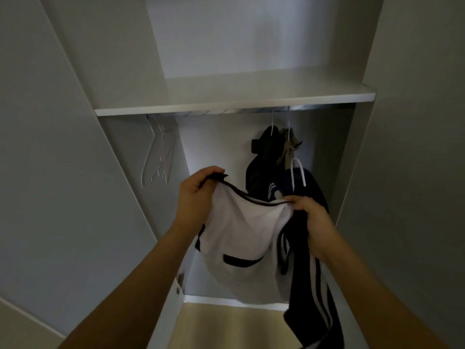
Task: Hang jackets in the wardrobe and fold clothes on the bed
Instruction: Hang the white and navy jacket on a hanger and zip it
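Observation:
I stand in front of the open wardrobe [234,96]. A dark track jacket [241,238] with a white lining and white sleeve stripes hangs between my hands. My left hand [196,195] grips its dark zip edge near the collar. My right hand [308,215] pinches the same edge further right and holds the bunched jacket. A white hanger [298,172] sticks up behind my right hand, its lower part hidden in the jacket. Two jackets, one black [264,152] and one grey-beige [288,147], hang on the rail [251,110].
Several empty white hangers [158,157] hang at the rail's left end. A white shelf [251,86] sits above the rail. Wardrobe doors [63,172] stand open on both sides. The wardrobe base edge [226,299] and a light wood floor [226,326] lie below.

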`<state>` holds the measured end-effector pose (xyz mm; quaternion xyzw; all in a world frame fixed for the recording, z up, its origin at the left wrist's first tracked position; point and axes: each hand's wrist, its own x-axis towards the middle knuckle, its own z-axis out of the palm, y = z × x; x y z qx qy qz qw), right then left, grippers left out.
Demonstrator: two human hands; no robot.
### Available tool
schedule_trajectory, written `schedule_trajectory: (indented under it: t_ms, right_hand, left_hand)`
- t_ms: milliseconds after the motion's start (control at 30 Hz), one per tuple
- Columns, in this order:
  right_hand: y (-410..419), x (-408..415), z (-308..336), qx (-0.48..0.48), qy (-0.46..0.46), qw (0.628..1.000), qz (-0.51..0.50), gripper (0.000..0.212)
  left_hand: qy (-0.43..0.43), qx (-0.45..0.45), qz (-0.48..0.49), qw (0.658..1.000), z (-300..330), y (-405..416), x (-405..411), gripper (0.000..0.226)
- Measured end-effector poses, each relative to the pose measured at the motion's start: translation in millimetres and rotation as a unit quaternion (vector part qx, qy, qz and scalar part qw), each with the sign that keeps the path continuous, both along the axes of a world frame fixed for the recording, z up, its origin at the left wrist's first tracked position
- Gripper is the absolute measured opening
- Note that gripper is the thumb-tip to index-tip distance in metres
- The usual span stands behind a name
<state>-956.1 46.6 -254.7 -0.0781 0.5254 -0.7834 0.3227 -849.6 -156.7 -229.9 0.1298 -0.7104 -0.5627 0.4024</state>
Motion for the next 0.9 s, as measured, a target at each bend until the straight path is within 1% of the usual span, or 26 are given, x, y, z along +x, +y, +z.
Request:
schedule_trajectory:
  t_ms: [33,67,100,167,233,267,367,467,533,567,633,667,700,733,767,800,833,900]
  right_hand:
    - [1,-2,3,-0.021,-0.02,0.999,0.015,0.042]
    - [1,-4,6,-0.033,-0.026,0.999,0.021,0.04]
    - [1,-7,9,-0.036,-0.023,0.999,0.018,0.034]
    - [-3,-13,18,-0.02,0.021,1.0,0.006,0.021]
    - [-12,-14,27,-0.009,0.077,0.997,0.021,0.021]
    - [-18,-13,32,-0.011,0.096,0.995,0.034,0.023]
    - [-31,-5,45,-0.03,0.122,0.989,0.077,0.033]
    - [-38,-1,48,0.0,0.149,0.983,0.105,0.039]
    - [-43,2,47,0.039,0.18,0.978,0.098,0.035]
    - [-46,3,46,0.052,0.191,0.977,0.083,0.031]
    - [-49,4,43,0.057,0.197,0.978,0.052,0.018]
    - [-48,4,42,0.05,0.193,0.979,0.043,0.014]
    - [-48,4,41,0.041,0.182,0.982,0.037,0.013]
    - [-46,2,39,0.035,0.171,0.984,0.032,0.017]
    - [-44,0,38,0.036,0.163,0.986,0.028,0.024]
    - [-42,-2,37,0.046,0.16,0.986,0.027,0.031]
    - [-41,-3,37,0.06,0.16,0.985,0.029,0.036]
    - [-39,-3,37,0.071,0.186,0.979,0.032,0.036]
  left_hand:
    - [0.002,0.012,-0.04,0.999,9,-5,-2,0.045]
    - [0.002,0.035,-0.083,0.996,17,-10,-4,0.047]
    - [0.0,0.067,-0.129,0.989,26,-14,-5,0.047]
    - [-0.006,0.111,-0.205,0.972,45,-20,-8,0.04]
    - [-0.02,0.106,-0.255,0.961,61,-21,-12,0.029]
    - [-0.028,0.093,-0.275,0.957,68,-21,-14,0.027]
    - [-0.042,0.049,-0.312,0.948,82,-15,-20,0.03]
    - [-0.047,0.004,-0.322,0.945,92,-10,-19,0.03]
    - [-0.062,-0.024,-0.308,0.949,95,-6,-17,0.03]
    - [-0.067,-0.048,-0.29,0.953,95,-5,-16,0.032]
    - [-0.077,-0.096,-0.22,0.968,95,-3,-15,0.031]
    - [-0.084,-0.095,-0.181,0.975,94,-4,-13,0.027]
    - [-0.098,-0.055,-0.152,0.982,93,-7,-11,0.024]
    - [-0.118,0.031,-0.144,0.982,94,-12,-6,0.025]
    - [-0.142,0.141,-0.158,0.967,95,-15,-1,0.029]
    - [-0.157,0.234,-0.176,0.943,96,-19,5,0.033]
    - [-0.162,0.29,-0.182,0.925,97,-21,11,0.035]
    - [-0.163,0.304,-0.188,0.919,99,-22,17,0.029]
